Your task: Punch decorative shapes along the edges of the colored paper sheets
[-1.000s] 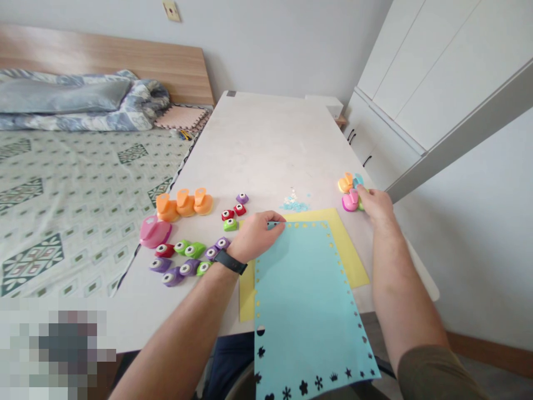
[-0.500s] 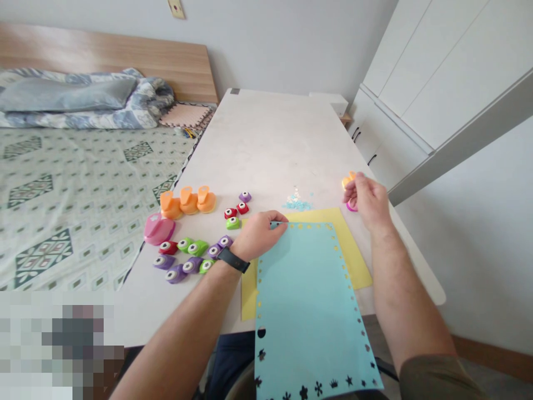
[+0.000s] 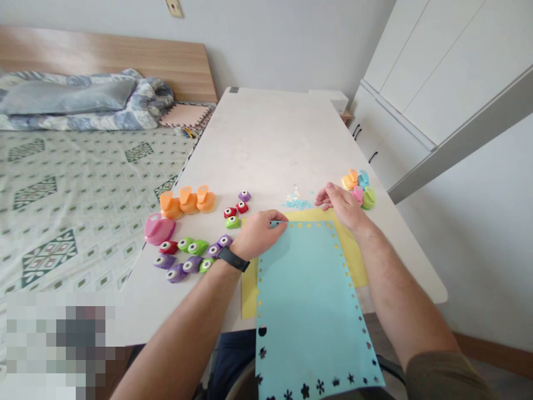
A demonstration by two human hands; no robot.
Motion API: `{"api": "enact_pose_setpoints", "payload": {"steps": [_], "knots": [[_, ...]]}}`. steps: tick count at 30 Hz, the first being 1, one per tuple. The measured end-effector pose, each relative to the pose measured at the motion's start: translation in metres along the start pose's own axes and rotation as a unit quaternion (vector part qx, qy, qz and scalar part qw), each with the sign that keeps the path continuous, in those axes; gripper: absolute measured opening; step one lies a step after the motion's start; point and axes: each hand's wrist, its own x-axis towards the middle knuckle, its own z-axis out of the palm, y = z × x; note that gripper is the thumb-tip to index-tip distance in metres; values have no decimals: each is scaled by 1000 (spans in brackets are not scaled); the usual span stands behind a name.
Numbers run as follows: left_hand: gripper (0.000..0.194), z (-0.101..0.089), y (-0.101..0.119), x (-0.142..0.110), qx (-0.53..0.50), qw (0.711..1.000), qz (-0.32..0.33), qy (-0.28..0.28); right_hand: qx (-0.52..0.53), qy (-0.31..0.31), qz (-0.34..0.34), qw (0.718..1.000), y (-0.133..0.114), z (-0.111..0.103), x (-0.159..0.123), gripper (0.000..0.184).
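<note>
A light blue sheet of paper (image 3: 306, 294), its edges punched with small stars, flowers and other shapes, lies over a yellow sheet (image 3: 250, 297) and hangs past the table's near edge. My left hand (image 3: 264, 230), with a dark band on the wrist, pinches the blue sheet at its far left corner. Above the far right corner, my right hand (image 3: 337, 203) hovers with fingers apart and nothing in them. Beyond the sheet is a small pile of blue and white punched-out bits (image 3: 297, 201). Just right of that hand stand craft punches in orange (image 3: 350, 179), blue, pink and green (image 3: 368, 198).
On the left of the white table (image 3: 275, 139) stand three orange punches (image 3: 188, 200), a large pink punch (image 3: 159, 229) and several small purple, green and red ones (image 3: 192, 264). A bed (image 3: 95, 183) adjoins the left side; white cabinets (image 3: 437, 61) rise at right.
My right hand has moved left, away from the punches at the right, and its fingers have spread. Those punches now show fully. The left hand stays on the blue sheet.
</note>
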Motion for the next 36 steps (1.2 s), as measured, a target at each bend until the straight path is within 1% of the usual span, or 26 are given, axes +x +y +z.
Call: {"api": "enact_pose_setpoints", "payload": {"steps": [3, 5, 7, 9, 12, 15, 18, 22, 25, 27, 31, 36], "knots": [[31, 0, 0, 0, 1, 1000, -3, -2, -20, 38, -14, 999, 1, -3, 3, 54], [31, 0, -1, 0, 1, 1000, -5, -4, -31, 57, -2, 998, 5, -5, 5, 57], [31, 0, -1, -1, 2, 1000, -6, -4, -21, 51, 16, 998, 8, -5, 5, 58], [31, 0, -1, -1, 3, 1000, -5, -4, -9, 23, 26, 999, 9, 0, 2, 57], [30, 0, 0, -1, 4, 1000, 0, 0, -32, -7, 12, 999, 7, 10, -3, 54], [29, -1, 1, -1, 3, 1000, 6, 1, -72, 4, -23, 997, 3, 17, -6, 54], [29, -1, 0, -1, 1, 1000, 4, 2, -100, 26, -39, 994, 1, 17, -5, 58], [28, 0, 0, 0, 2, 1000, -4, 4, -130, 44, -12, 990, 4, 13, -2, 63], [28, 0, 1, 0, 2, 1000, -4, 5, -137, 28, 11, 990, 6, 13, -1, 65], [27, 0, 1, 0, 2, 1000, -4, 6, -138, 29, -1, 990, 6, 14, -2, 64], [26, 0, 0, 0, -3, 1000, -3, 10, -132, 58, -32, 989, 3, 15, -3, 64], [26, 1, -2, 0, -9, 1000, -6, 10, -127, 62, -22, 990, 2, 14, -3, 64]]}}
